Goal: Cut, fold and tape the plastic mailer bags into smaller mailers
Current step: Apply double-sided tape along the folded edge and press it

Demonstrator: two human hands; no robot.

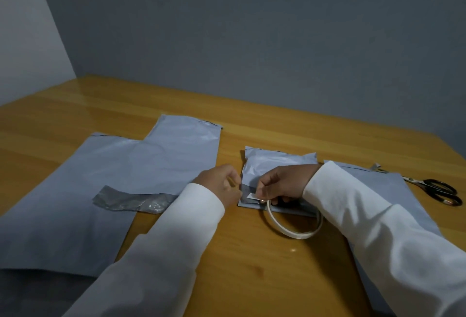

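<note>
A plain indoor room, likely a home: a glossy wooden bench (252,279) pushed into a corner of bare grey walls (227,26).

Table (252,279): warm orange-brown wood with a faint lengthwise grain and a glossy sheen. Large mailer bags (126,170): plain pale grey-blue. Small folded mailer (277,165): the same grey-blue. Cut strip (131,200): darker silver-grey, shiny. Tape roll (290,231): white. Scissors (438,190): black handles, silver blades. Sleeves (378,228): plain white. Wall (252,39): flat dark grey-blue.
</note>
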